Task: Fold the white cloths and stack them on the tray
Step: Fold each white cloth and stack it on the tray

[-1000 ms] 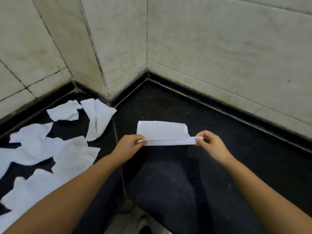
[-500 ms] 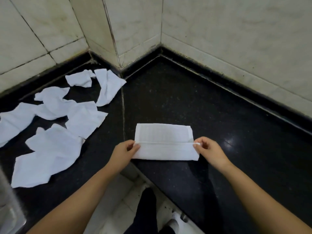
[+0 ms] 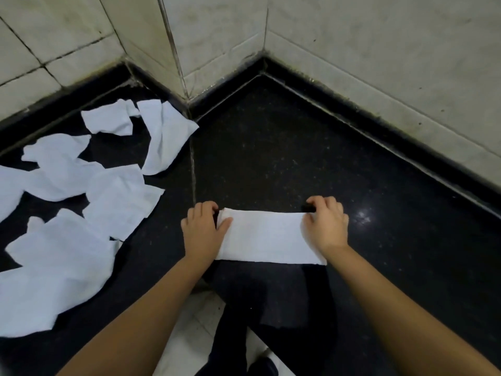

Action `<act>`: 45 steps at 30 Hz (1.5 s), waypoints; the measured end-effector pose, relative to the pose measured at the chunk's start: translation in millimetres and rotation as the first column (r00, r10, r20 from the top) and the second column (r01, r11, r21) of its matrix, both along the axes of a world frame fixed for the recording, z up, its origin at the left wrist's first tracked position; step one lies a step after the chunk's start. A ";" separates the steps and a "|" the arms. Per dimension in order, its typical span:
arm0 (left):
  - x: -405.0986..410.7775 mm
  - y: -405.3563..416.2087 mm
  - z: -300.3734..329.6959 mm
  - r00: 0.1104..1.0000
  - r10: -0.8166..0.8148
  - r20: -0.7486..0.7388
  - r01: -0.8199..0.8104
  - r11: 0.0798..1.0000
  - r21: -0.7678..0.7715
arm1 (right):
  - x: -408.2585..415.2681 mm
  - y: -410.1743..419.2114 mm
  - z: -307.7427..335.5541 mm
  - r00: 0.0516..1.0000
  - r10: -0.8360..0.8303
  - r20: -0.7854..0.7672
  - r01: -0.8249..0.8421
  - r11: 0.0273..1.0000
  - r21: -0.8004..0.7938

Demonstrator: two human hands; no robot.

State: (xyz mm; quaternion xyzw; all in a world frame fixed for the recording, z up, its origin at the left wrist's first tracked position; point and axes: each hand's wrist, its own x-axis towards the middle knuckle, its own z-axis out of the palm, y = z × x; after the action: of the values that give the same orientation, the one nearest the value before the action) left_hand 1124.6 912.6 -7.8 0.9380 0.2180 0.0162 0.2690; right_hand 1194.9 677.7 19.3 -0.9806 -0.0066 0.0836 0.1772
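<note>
You are pinching the far corners of a folded white cloth lying on the black counter, left hand and right hand apart at its ends; be aligning the edges squarely before pressing the crease flat.

Loose cloths left of folded cloth
</note>
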 end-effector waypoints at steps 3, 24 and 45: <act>-24.0 -3.3 1.3 0.998 0.058 0.004 -0.058 0.998 -0.011 | 9.5 38.5 7.0 0.978 0.207 0.008 -0.207 0.978 0.036; -20.3 -4.4 56.3 0.999 -0.022 -0.026 0.008 0.888 -0.460 | 23.5 82.1 79.4 0.788 0.615 -0.024 -0.597 0.773 0.212; -124.2 -41.8 67.5 0.860 -0.495 0.122 0.507 0.804 -0.310 | -148.1 -51.0 40.9 0.794 0.567 0.218 -0.607 0.758 0.239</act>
State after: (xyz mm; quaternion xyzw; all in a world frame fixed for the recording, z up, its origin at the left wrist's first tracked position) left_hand 1000.4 870.8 59.7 0.9028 -0.0422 -0.0758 0.4212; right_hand 1046.8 626.7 60.2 -0.8940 -0.3381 0.0678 0.2860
